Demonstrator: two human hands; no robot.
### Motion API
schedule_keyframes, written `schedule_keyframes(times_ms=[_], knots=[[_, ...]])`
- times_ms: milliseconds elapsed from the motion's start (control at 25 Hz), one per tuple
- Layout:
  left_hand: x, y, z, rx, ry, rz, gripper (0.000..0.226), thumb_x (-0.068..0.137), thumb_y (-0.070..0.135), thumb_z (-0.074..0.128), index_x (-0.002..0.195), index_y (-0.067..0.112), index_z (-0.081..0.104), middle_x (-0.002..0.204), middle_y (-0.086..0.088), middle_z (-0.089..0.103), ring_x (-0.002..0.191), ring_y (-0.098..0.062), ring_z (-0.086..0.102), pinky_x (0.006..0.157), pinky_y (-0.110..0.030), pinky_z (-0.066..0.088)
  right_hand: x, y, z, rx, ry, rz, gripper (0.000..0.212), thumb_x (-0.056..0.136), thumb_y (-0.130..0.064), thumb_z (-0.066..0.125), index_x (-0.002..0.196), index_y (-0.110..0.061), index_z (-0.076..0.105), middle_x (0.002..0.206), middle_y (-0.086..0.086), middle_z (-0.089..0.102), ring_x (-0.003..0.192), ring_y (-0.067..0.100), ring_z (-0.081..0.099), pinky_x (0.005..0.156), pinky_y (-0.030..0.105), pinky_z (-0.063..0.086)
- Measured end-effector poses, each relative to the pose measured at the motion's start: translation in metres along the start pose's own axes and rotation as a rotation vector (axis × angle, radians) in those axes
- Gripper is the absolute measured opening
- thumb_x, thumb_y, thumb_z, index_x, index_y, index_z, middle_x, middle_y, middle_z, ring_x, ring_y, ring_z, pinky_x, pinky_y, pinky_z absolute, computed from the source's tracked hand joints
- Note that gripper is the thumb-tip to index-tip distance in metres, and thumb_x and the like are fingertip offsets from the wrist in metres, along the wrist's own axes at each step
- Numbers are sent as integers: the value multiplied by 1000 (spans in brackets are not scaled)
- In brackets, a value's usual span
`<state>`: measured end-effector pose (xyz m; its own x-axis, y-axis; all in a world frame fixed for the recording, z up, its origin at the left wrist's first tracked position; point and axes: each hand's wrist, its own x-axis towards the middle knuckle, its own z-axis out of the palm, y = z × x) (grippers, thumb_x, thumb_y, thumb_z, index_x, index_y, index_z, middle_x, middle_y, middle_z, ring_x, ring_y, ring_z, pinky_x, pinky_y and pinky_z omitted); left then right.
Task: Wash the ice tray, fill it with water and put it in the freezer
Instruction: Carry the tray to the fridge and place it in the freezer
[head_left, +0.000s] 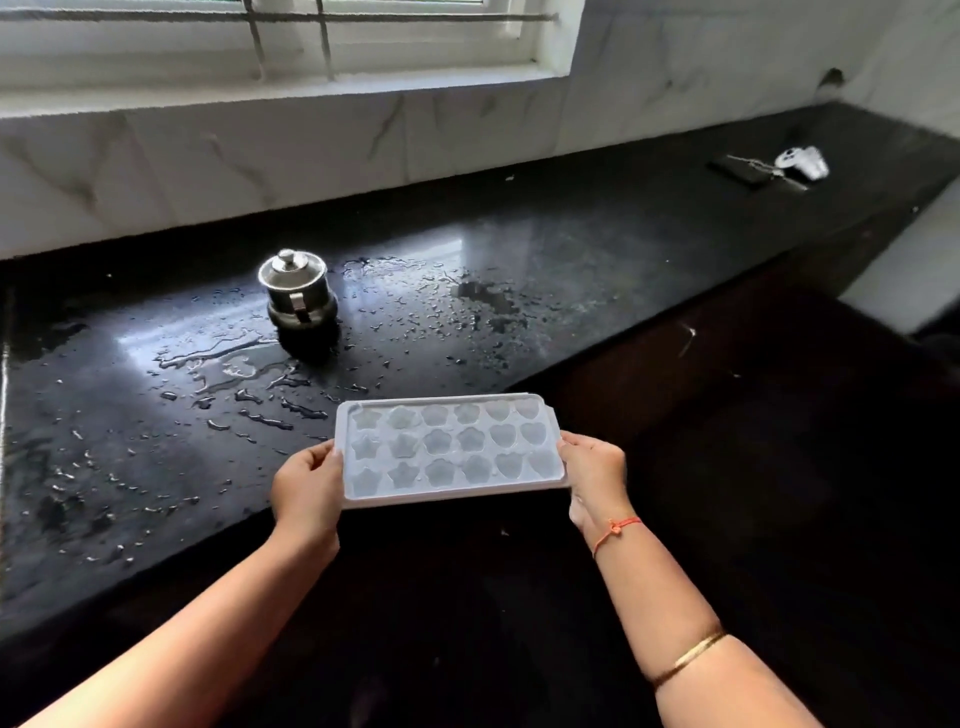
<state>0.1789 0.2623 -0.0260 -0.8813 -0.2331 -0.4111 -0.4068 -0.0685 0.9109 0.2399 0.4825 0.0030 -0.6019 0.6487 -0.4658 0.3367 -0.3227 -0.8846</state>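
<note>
Head view.

**Edges and room.** The black table (597, 249) runs along a marble wall (260, 156) under a window (260, 36). Its front edge crosses the frame from lower left to upper right. Dark floor space lies below and to the right of that edge. Water (244, 364) lies in streaks and drops across the left and middle of the table, reaching almost to the front edge.

**Task item.** The ice tray (449, 447) is held roughly level at the front edge of the table. Its far long side is over the edge and the rest is out beyond it. Whether it touches the edge cannot be told.

**Hands.** The left hand (306, 488) grips the left short end, thumb on the rim and fingers curled beneath. The right hand (595, 478) clamps the right short end the same way. The right arm carries an orange thread (615, 531) and a gold bangle (688, 657).

**Containers.**
- The tray has three rows of six cavities in star, flower and heart shapes. Whether they hold water cannot be told.
- A steel pot (297, 291) stands upright with its lid on, set back from the front edge at the fringe of the wet patch. Its contents are hidden.
- A white object (802, 162) and a dark flat item (737, 169) lie near the far right end, well apart from the pot.
</note>
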Motion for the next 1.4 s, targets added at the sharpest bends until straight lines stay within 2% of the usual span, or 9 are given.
schedule_keyframes(times_ms=[160, 280, 400, 480, 680, 880, 1000, 1160, 1400], knots=[[-30, -17, 42, 56, -89, -5, 11, 90, 13, 55, 97, 12, 63, 81, -5, 65, 72, -20, 62, 75, -37, 53, 3, 10, -60, 24, 148, 19, 9, 75, 10, 52, 79, 16, 57, 102, 34, 60, 95, 47, 61, 71, 56, 54], [-55, -29, 74, 97, -177, -22, 12, 91, 13, 53, 97, 13, 63, 91, -8, 67, 83, -25, 63, 82, -40, 53, 2, 14, -108, 59, 223, 22, 11, 75, 8, 53, 78, 13, 62, 85, 19, 71, 77, 31, 70, 59, 33, 50], [-76, -41, 101, 168, -237, -3, 15, 90, 11, 50, 92, 14, 65, 89, -5, 67, 85, -23, 64, 81, -37, 53, -1, 17, -150, 78, 287, 35, 16, 78, 3, 56, 68, 1, 68, 65, 1, 65, 61, 15, 61, 54, 23, 45], [-89, -48, 119, 197, -278, 4, 17, 90, 12, 50, 94, 12, 66, 89, -4, 68, 85, -22, 65, 78, -36, 53, -4, 19, -176, 102, 334, 43, 18, 79, 2, 57, 67, -5, 68, 63, -2, 64, 61, 13, 61, 57, 25, 47], [-122, -58, 162, 239, -405, 7, 19, 91, 11, 47, 98, 10, 66, 90, -4, 69, 82, -20, 66, 68, -30, 52, -6, 24, -229, 183, 450, 41, 14, 77, 5, 56, 86, 15, 60, 75, 12, 69, 67, 24, 66, 56, 26, 43], [-151, -63, 207, 290, -510, 3, 19, 91, 10, 46, 100, 9, 63, 93, -7, 68, 85, -23, 66, 67, -30, 53, 0, 24, -275, 263, 534, 45, 9, 80, 2, 58, 77, 2, 66, 67, 3, 66, 63, 14, 61, 58, 23, 46], [-162, -68, 240, 332, -583, 0, 20, 90, 9, 46, 93, 11, 66, 92, -8, 70, 84, -24, 68, 68, -33, 55, 11, 25, -303, 311, 610, 49, 8, 79, 5, 57, 83, 10, 61, 87, 16, 68, 74, 21, 65, 59, 25, 43], [-177, -73, 289, 347, -669, -33, 24, 86, 4, 45, 78, 11, 66, 84, -11, 70, 81, -31, 67, 75, -43, 54, 34, 23, -339, 318, 671, 52, 12, 79, 6, 57, 88, 12, 63, 85, 21, 69, 74, 25, 66, 58, 25, 45], [-195, -83, 388, 410, -853, 5, 29, 82, 5, 43, 76, 9, 71, 88, -17, 72, 88, -38, 67, 82, -53, 52, 80, 5, -406, 363, 750, 66, 18, 79, 6, 57, 71, -4, 70, 73, 8, 66, 72, 21, 63, 67, 32, 51]])
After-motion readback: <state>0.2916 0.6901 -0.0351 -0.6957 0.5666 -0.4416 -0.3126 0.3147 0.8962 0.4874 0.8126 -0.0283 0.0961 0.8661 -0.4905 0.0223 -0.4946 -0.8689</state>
